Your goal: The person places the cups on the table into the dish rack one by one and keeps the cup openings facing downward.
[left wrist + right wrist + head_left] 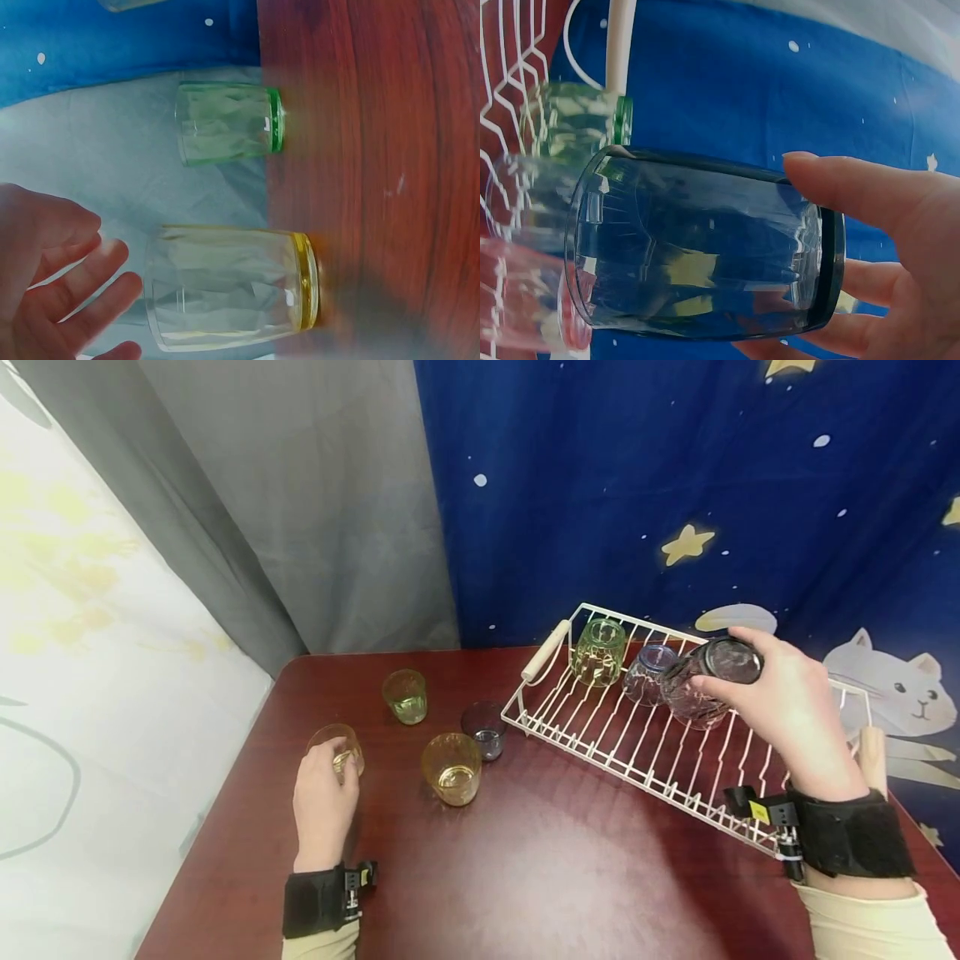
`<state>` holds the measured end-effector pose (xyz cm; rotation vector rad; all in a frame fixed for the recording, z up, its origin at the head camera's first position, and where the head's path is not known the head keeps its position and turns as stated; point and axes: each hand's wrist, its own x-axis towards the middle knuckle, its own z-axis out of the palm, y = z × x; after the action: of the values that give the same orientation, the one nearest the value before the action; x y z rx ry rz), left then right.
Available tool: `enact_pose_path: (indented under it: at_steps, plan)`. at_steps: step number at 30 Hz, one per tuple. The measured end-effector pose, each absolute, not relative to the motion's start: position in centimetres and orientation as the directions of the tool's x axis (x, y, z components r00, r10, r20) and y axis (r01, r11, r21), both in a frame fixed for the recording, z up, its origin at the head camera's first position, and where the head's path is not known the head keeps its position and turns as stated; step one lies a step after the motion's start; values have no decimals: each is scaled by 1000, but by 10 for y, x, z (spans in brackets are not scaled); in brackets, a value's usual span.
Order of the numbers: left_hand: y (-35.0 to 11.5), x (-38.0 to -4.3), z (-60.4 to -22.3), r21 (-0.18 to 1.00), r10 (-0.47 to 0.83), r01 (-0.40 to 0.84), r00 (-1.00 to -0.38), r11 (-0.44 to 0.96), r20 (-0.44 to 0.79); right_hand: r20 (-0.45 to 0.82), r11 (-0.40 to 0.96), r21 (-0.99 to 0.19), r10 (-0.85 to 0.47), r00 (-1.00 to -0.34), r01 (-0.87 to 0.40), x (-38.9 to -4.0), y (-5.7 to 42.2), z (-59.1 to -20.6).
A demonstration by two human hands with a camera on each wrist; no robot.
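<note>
My right hand (783, 693) holds a dark grey glass (705, 244) by its base end, upside down, over the white wire rack (637, 777). Beneath and beside it, a green glass (598, 652), a blue glass (647, 675) and a pink glass (532, 300) stand inverted in the rack. At the table's left, my left hand (327, 797) is at a clear yellow glass (232, 289), which stands upright. In the left wrist view its loosely bent fingers (101, 262) are right by the rim, with nothing gripped.
Upright on the table (525, 877) are a green glass (407, 700), a larger yellow glass (452, 770) and a dark glass (486, 732) close to the rack's left corner. The rack has wooden handles (546, 652) at both ends. Curtains (360, 510) hang behind the table.
</note>
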<state>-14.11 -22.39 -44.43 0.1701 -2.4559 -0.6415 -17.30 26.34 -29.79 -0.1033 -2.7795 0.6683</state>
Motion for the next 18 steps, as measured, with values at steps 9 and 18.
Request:
enact_pose_path:
  at_steps: [9, 18]
  plan:
    - [-229, -143, -446, 440, -245, -32, -866, 897, 437, 196, 848, -510, 277, -941, 144, -176, 296, -295]
    - [-234, -143, -451, 416, -242, -42, -864, 908, 441, 139, 828, -475, 405, -904, 298, -180, 316, -302]
